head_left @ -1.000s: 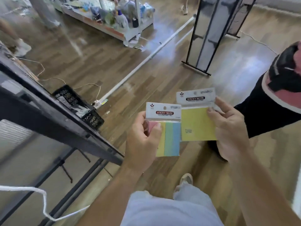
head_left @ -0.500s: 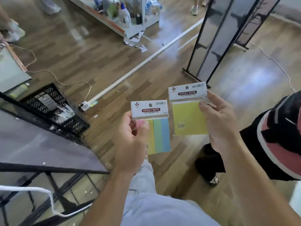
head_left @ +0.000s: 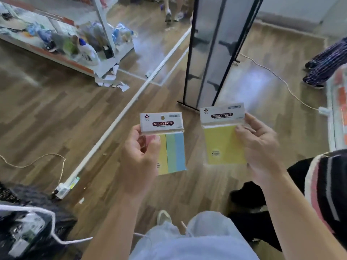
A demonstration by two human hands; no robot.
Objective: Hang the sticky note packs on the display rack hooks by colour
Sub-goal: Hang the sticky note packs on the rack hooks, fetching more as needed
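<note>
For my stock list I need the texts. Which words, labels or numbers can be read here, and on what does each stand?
"STICKY NOTE": white top of the striped pack, held by the left hand.
"STICKY NOTE": white top of the yellow pack, held by the right hand.
Small print and logos beside both titles, and the black lines low on the notes: too blurred to read.

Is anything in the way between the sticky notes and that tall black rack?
Nothing visible. The left hand holds the striped pack, the right hand the yellow pack; only floor lies before the rack.
</note>
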